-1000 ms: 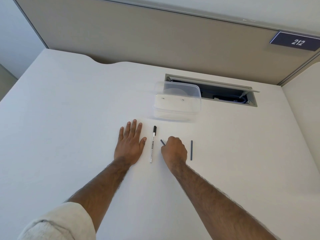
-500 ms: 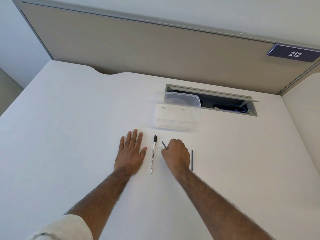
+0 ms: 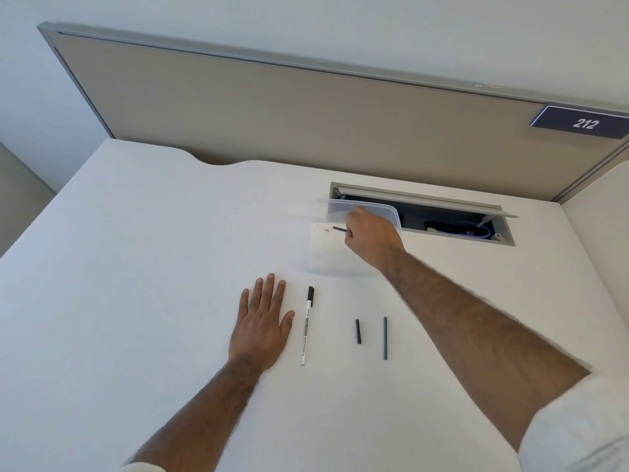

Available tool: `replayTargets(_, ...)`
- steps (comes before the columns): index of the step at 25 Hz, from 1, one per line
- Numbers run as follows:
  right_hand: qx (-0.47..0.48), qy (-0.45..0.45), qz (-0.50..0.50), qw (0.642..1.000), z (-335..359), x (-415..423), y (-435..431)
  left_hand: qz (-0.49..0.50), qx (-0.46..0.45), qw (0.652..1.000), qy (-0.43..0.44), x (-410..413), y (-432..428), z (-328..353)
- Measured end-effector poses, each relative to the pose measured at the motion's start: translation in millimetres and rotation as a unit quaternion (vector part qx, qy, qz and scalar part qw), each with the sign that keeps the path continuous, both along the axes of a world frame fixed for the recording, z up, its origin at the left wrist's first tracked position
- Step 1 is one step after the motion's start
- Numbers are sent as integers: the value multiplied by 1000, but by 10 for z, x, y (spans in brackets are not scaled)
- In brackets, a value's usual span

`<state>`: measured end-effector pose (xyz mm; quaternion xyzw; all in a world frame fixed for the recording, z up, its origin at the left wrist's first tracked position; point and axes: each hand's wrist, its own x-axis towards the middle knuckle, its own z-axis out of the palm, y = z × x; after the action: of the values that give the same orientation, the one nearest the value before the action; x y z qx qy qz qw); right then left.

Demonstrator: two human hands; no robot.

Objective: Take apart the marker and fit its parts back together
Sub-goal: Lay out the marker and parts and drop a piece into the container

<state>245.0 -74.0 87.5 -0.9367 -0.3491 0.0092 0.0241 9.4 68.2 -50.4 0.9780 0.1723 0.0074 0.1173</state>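
Marker (image 3: 307, 324) lies on a white desk (image 3: 136, 267), long axis running 12 to 6 o'clock, black cap at 12. At its 9 o'clock, the left hand (image 3: 260, 327) rests flat, fingers spread. At 3 o'clock lie two dark parts (image 3: 358, 331), parallel to it. At 1 o'clock, the right hand (image 3: 369, 238) pinches a small dark piece (image 3: 338, 229) over a clear tub (image 3: 320, 247). A beige partition (image 3: 272, 110) bears a "212" sign (image 3: 583, 123).
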Motion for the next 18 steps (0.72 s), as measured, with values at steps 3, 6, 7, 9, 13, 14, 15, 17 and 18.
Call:
replayTargets(3,-53,-9,44,998,-70,189,95,1,0,1000,0,-3,-1,-8)
replayTargets(6,-88,-21,56,994,-135,310,167,3,8,1000,7,-5,-7,-1)
replayTargets(7,-93,-23,57,994,-157,342,184,3,8,1000,8,-2,-9,4)
replayTargets(9,-99,-24,65,993,-213,387,215,4,6,1000,11,0,-13,12)
replayTargets(13,-106,-17,70,992,-303,448,237,2,7,1000,10,-1,-14,7)
replayTargets(14,-107,-16,68,992,-299,447,231,3,6,1000,8,-3,-16,8)
replayTargets(15,-104,-16,64,992,-294,441,226,3,5,1000,6,-4,-16,6)
replayTargets(17,-79,-16,41,996,-247,401,216,3,5,1000,7,0,-16,10)
replayTargets(18,-56,-16,24,998,-208,364,212,3,7,1000,9,0,-15,10)
